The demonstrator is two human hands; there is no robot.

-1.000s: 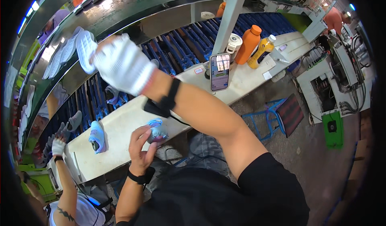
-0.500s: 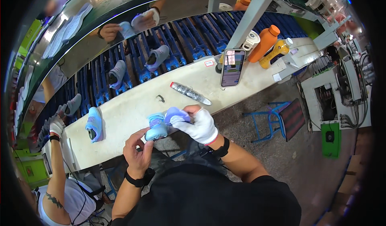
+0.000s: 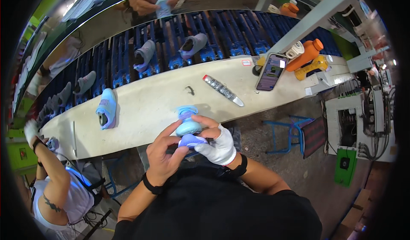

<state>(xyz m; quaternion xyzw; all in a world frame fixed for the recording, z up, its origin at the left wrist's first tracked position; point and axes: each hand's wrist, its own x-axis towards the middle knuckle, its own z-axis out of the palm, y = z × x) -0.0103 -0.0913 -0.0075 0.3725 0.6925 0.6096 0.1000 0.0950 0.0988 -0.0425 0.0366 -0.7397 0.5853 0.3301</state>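
Note:
A small light blue shoe is held over the near edge of the bench, its toe end toward me. Against that end sits a purple shoe part with a pale rim, sole-like in shape. My bare left hand pinches from the left, fingertips on the shoe and thumb by the purple part. From the right, my right hand, in a white glove with bare fingertips, grips both pieces. Its forefinger lies along the shoe and its thumb presses the purple part. The fingers hide some of where the two pieces meet.
Another light blue shoe stands on the pale bench. A wrapped blade-like tool, a phone and bottles lie or stand rightward. Shoes ride the blue conveyor behind. A co-worker's gloved hand is at left.
My left hand has closed in on the shoe, and the purple part has moved from the shoe's right side to its toe end. The view has shifted. The co-worker's arm has moved.

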